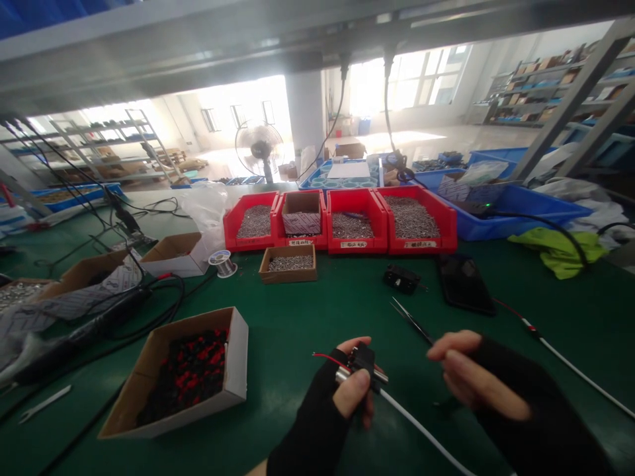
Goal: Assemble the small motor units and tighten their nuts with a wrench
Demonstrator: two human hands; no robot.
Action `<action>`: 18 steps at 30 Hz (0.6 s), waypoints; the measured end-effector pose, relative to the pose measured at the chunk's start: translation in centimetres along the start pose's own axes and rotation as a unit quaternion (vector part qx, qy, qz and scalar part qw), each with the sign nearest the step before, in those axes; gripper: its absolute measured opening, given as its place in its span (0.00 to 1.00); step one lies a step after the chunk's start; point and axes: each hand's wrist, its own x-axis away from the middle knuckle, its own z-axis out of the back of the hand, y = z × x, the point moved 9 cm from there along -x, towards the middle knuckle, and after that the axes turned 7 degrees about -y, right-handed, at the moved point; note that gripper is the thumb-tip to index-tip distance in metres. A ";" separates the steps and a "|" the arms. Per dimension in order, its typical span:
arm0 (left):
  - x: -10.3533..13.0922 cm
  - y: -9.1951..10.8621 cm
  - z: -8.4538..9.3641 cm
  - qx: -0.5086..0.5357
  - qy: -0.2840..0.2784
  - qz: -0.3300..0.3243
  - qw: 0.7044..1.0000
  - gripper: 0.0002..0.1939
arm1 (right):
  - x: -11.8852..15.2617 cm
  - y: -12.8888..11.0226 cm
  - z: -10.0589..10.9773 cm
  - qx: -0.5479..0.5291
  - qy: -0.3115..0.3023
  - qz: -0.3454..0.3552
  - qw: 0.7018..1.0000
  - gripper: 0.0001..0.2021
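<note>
My left hand (348,395), in a black fingerless glove, pinches a small black connector-like part (364,357) with silvery metal cylinders at its sides. A thin red wire (327,357) sticks out of it to the left, its tip bare. From its lower right a white cable (421,431) runs down to the front edge of the view. My right hand (476,377), gloved likewise, is closed around a pair of tweezers (413,320) whose slim tips point up and left, apart from the part. Beyond them lies a similar black part (401,279) on the green table.
Red bins (342,248) of small metal pieces line the back, with a small carton (288,274) before them. At left stand a box of black and red pieces (238,357), a solder spool (223,263) and a wrench (45,404). A dark phone (465,284) lies at right.
</note>
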 end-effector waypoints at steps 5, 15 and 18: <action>0.0 0.1 0.8 -0.050 0.018 -0.016 0.998 0.47 | 0.4 -1.6 -5.3 0.009 -0.128 0.039 0.991 0.15; 0.7 -0.1 -0.5 -0.086 -0.026 -0.040 0.995 0.47 | 3.8 -4.9 -5.3 0.228 -0.041 0.320 0.918 0.11; 0.9 0.1 -0.9 -0.093 -0.050 -0.059 0.993 0.44 | 3.8 -4.9 -5.0 0.146 -0.036 0.292 0.944 0.11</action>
